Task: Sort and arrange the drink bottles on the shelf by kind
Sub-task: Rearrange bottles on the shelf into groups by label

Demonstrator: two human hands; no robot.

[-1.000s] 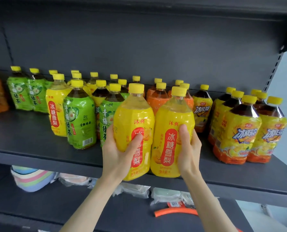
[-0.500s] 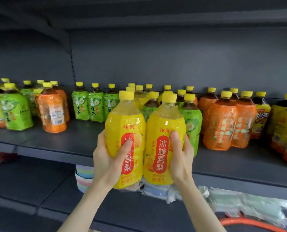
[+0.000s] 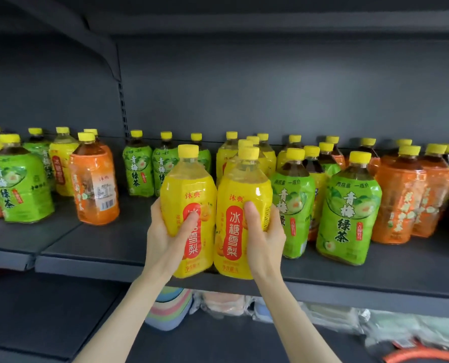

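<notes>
Holding 2 yellow btls, one per hand, upright and side by side, sides touching, at the front edge of the shelf (image 3: 113,260).

- L hand (image 3: 165,239): grip closed round left yellow bottle (image 3: 189,184) from its outer left side; thumb across the red label, other fingers hidden behind.
- R hand (image 3: 266,239): grip closed round right yellow bottle (image 3: 240,189) from its outer right side; thumb on the label's right edge, other fingers out of sight.
- Both btls: yellow caps, pale liquid, red oval label w/ white characters. Bases sit level w/ the shelf lip; cannot tell whether they rest on it or hang just in front.
- Just beside R hand: green tea bottle (image 3: 293,203), partly covered by the hand. Further right, a second green bottle (image 3: 349,218) near the front.
- Far right: orange bottles (image 3: 399,200), 2 or more, close together.
- Behind the held pair: more yellow btls (image 3: 228,155); a row of green btls (image 3: 138,169) at the back wall.
- Left section: front green bottle (image 3: 19,184), orange bottle (image 3: 95,184) w/ barcode facing out, yellow one (image 3: 61,166) behind.
- Lower shelf: packaged goods (image 3: 171,310), blurred.
</notes>
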